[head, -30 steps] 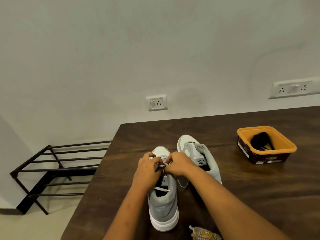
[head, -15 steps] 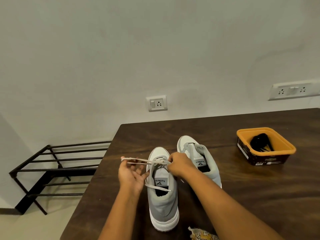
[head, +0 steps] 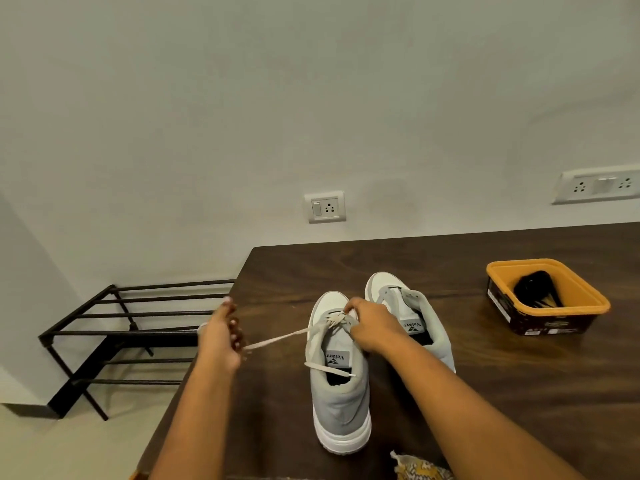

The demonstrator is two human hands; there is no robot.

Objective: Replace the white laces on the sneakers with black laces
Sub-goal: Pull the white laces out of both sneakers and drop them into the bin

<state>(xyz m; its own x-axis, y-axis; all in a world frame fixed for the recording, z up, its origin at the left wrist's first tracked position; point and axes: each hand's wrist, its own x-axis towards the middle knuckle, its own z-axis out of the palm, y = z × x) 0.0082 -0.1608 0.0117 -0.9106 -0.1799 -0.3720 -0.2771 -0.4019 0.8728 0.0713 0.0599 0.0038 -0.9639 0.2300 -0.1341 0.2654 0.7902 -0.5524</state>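
Two grey and white sneakers stand on the dark wooden table (head: 485, 393), toes pointing away from me. The left sneaker (head: 339, 393) still carries a white lace (head: 277, 338). My left hand (head: 221, 336) pinches that lace and holds it stretched out to the left of the shoe. My right hand (head: 370, 323) grips the lace at the shoe's front eyelets. One loose lace end lies across the shoe's opening. The right sneaker (head: 408, 306) sits just behind my right hand, partly hidden. Black laces (head: 533, 289) lie in an orange tub (head: 585, 306) at the right.
A black metal shoe rack (head: 114, 337) stands on the floor left of the table. A patterned yellow cloth (head: 419, 469) shows at the table's near edge. Wall sockets (head: 325, 206) are behind the table.
My left hand has pulled away from the shoe to the left, drawing a length of white lace out through the eyelets. My right hand has stayed at the front eyelets.
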